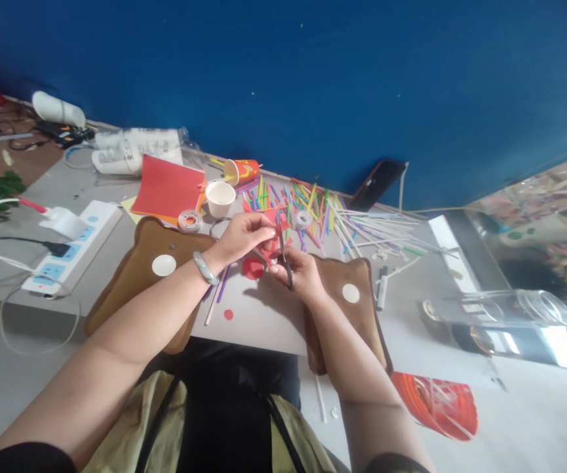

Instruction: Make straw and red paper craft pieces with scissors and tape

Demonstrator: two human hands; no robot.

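My left hand (244, 235) pinches a small piece of red paper (269, 255) above the grey table, its fingers closed. My right hand (301, 270) is wrapped around a pair of dark scissors (283, 249), whose blades point away from me and lie close by the red paper. Whether the blades touch the paper I cannot tell. Below the hands, a red paper piece (252, 269) lies on the table. Nearer to me is a small red paper dot (228, 315). Several coloured straws (307, 203) spread out behind the hands, with a tape roll (303, 219) among them.
Brown mats (115, 299) lie under both forearms. To the left are a power strip (73, 246), red paper sheets (169, 187) and a white paper cup (220, 198). A phone (379, 184) leans on the blue wall. On the right are a clear jar (500, 309) and red bin (438, 402).
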